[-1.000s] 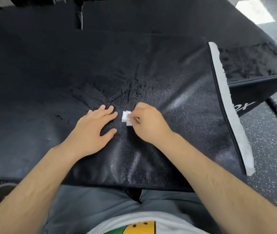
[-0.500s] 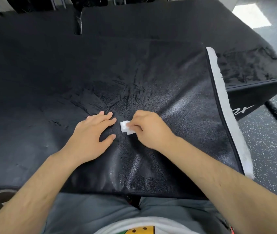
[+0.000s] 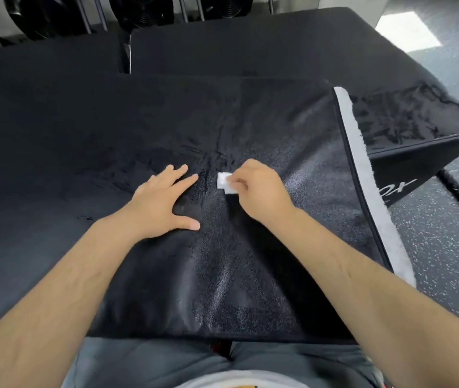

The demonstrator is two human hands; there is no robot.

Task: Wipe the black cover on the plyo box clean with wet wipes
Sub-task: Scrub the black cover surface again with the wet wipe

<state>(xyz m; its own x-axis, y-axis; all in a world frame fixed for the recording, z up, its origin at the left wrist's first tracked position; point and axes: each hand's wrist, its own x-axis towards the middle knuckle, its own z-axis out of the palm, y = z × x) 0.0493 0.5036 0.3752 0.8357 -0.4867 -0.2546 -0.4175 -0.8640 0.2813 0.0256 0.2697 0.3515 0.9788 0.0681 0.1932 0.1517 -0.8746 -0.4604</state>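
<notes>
The plyo box [image 3: 419, 169] stands on speckled grey floor [image 3: 447, 247]. A black cover [image 3: 250, 261] lies spread over its top, with a folded wet wipe [image 3: 223, 181] near the cover's middle.

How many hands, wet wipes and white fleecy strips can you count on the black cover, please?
Hands: 2 (left hand flat on the black cover, right hand pinching the wipe)
Wet wipe: 1
White fleecy strip: 1, along the cover's right edge
Total: 4
</notes>
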